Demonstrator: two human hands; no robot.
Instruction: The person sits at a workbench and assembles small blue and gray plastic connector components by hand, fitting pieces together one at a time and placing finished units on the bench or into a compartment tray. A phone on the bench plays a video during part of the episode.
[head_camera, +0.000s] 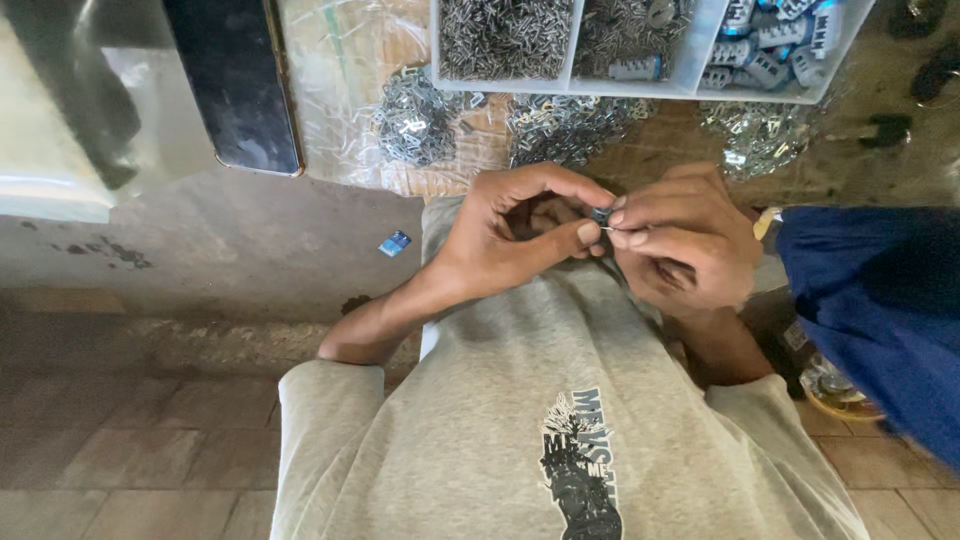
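A person in a grey T-shirt (520, 400) with a dark printed design on the chest is taking up most of the lower view, sitting over a brick floor (130, 450). At the right edge, someone else's blue sleeve (880, 310) is reaching in. Ahead, a worn work surface (230, 235) is carrying a clear plastic sheet (345, 90) and a flat black slab with a thin golden edge (235, 85). At the top, a white compartment tray (690, 60) is holding heaps of small grey metal pieces in its left and middle sections, and ridged grey-and-blue parts in its right section. Three loose piles of shiny metal bits (415, 120) are lying just in front of the tray. A small blue rectangular tag (395, 243) is lying alone on the surface, left of the hands.

The left hand (510, 235) and right hand (680, 240) are meeting at chest height, above the shirt and below the piles. Both are pinching one tiny dark part (601, 214) between thumb and fingertips, the fingers curled tight around it. The part is looking dark blue-grey, blocky, and mostly hidden by the fingertips; a thin pale sliver is showing just beneath it.
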